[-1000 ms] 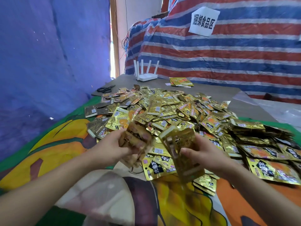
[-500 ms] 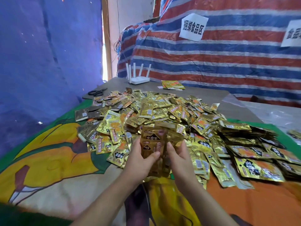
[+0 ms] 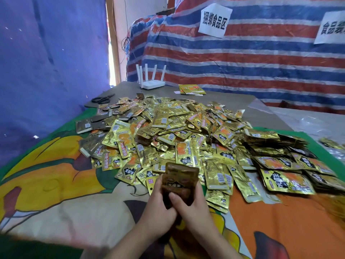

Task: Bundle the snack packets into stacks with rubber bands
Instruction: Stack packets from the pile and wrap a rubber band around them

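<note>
A small upright stack of snack packets [image 3: 180, 181], brownish gold with dark print, is held between both hands just in front of the big pile. My left hand [image 3: 158, 212] grips its left side. My right hand [image 3: 192, 208] grips the right side, thumb across the front. A wide heap of gold snack packets [image 3: 177, 135] covers the middle of the cloth behind the hands. No rubber band is visible.
Neater rows of packets [image 3: 276, 144] lie at the right. Black scissors [image 3: 102, 99], a white router [image 3: 152, 84] and a few packets [image 3: 192, 89] sit at the table's far end. The colourful cloth [image 3: 56, 184] spreads to the left.
A second ago each hand held its own batch of packets apart. They came together, and now both hands grip one squared stack, lower and nearer to me.
</note>
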Available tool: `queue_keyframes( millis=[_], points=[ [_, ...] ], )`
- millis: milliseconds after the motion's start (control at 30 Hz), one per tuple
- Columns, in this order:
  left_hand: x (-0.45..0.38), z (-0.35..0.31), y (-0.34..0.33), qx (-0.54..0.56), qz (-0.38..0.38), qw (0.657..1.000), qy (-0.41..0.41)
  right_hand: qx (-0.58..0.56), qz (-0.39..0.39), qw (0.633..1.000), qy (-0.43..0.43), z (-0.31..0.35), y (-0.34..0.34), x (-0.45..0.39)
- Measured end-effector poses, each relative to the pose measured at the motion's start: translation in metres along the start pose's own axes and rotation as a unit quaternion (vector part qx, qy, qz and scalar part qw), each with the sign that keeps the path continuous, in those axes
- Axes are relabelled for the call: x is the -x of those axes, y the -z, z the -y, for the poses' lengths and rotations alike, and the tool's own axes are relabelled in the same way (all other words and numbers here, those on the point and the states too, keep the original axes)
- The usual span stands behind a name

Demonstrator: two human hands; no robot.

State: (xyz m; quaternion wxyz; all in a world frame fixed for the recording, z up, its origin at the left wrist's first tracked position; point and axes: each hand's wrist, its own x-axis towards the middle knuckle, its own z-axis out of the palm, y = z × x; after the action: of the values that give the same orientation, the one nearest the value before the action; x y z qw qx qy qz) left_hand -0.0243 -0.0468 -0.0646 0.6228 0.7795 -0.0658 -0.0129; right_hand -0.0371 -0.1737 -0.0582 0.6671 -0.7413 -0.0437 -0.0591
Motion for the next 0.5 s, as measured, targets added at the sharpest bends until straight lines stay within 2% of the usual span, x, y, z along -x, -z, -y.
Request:
queue_keyframes(
  millis=[500],
  points=[
    [0.0006, 0.0033, 0.0010, 0.008, 0.013, 1.000, -0.002, 0.004, -0.006, 1.000, 0.021, -0.0029, -0.0030, 0.0061]
  ],
)
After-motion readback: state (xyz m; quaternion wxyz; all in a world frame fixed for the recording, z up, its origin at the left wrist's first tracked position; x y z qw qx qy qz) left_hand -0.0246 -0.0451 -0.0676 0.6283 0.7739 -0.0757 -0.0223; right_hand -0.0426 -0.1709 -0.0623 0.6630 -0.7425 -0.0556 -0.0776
